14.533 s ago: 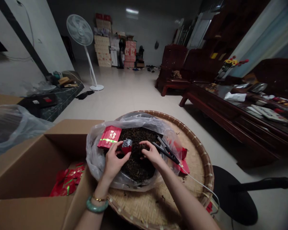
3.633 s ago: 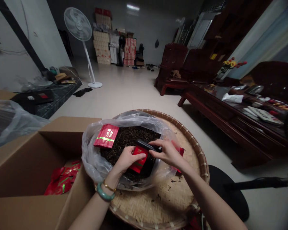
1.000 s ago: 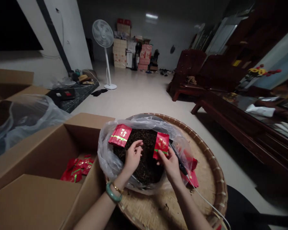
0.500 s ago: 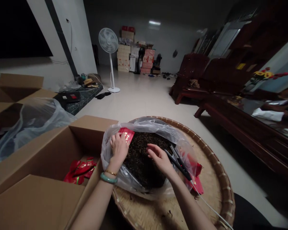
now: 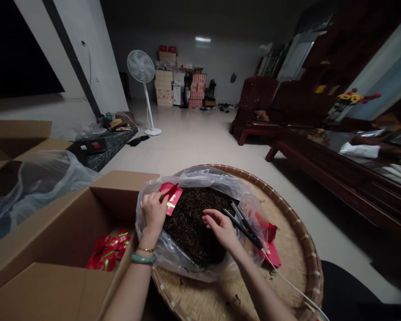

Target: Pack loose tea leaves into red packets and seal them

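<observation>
A clear plastic bag (image 5: 190, 264) of dark loose tea leaves (image 5: 192, 223) sits on a round woven bamboo tray (image 5: 289, 232). My left hand (image 5: 153, 212), with a green bangle on the wrist, pinches a red foil pouch (image 5: 171, 199) from a small stack at the bag's left rim. My right hand (image 5: 220, 224) hovers over the tea with fingers loosely curled and nothing in them. A black clamp-type sealer (image 5: 243, 224) with a white cord (image 5: 294, 290) lies just right of that hand.
An open cardboard box (image 5: 53, 232) on my left holds several red pouches (image 5: 108, 252). More red pouches (image 5: 270, 249) lie on the tray at right. A large plastic bag (image 5: 33, 187) is at far left, a dark wooden table (image 5: 337, 178) at right, a standing fan (image 5: 142, 73) behind.
The red pouch that my right hand held a second ago has left it, and that hand is now bare over the tea. My left hand has moved to the red stack and lifted one pouch.
</observation>
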Demonstrator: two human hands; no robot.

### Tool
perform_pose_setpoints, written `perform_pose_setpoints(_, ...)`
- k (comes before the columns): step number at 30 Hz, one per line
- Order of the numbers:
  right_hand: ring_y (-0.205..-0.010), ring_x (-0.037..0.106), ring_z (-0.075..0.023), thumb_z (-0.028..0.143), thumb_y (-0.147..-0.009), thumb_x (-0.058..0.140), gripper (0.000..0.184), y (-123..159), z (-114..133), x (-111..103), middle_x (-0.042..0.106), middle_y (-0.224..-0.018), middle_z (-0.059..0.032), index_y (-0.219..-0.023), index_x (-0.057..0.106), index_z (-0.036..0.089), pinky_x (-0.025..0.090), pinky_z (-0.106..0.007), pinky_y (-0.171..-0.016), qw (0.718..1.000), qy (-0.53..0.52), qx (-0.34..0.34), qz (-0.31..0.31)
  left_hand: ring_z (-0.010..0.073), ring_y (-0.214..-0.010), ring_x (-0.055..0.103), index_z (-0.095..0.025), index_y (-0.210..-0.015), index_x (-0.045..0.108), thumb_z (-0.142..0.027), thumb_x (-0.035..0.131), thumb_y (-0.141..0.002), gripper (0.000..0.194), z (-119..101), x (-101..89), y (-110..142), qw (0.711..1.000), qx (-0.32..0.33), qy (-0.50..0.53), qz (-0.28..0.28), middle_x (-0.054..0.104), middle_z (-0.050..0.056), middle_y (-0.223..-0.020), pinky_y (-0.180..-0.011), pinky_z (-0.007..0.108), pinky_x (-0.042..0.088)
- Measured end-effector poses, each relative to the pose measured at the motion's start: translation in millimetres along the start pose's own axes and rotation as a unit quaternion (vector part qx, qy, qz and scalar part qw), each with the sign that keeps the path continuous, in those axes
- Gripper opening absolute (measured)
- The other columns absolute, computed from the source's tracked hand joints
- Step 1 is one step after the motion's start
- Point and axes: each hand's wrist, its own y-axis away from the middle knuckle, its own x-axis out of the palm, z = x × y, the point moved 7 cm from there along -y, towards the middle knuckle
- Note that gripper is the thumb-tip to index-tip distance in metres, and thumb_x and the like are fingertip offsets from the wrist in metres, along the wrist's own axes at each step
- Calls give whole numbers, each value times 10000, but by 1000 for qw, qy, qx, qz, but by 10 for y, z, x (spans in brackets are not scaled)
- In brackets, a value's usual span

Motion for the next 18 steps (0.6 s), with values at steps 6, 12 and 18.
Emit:
perform_pose_setpoints(6, -1123, 521, -238, 309, -877, 520, 444, 126, 530, -122, 527, -1263, -126, -1309, 456, 230, 477, -398, -900, 962, 135, -200, -128, 179, -619, 597, -150, -727, 720, -381, 772, -566, 286, -223, 295, 436, 893, -156, 394, 150, 693, 28, -671, -610, 274, 461)
perform_pose_setpoints(12, -1002, 565, -211, 207, -900, 506, 358, 278, 726, -117, 615, -1081, -100, -1256, 532, 232, 496, -381, -864, 897, 251, -307, -194, 99, -532, 575, -111, -708, 703, -347, 833, -490, 346, -468, 550, 924, 764, -260, 560, 188, 691, 11, -632, -548, 197, 471)
perform_pose_setpoints(18, -1001, 585, -212, 120, -881, 514, 477, 388, 765, -85, 634, -1097, -124, -1345, 446, 205, 516, -370, -848, 847, 310, -385, -196, 88, -537, 597, -108, -701, 679, -316, 863, -445, 378, -547, 650, 1064, 686, -323, 619, 204, 696, 9, -630, -553, 177, 490)
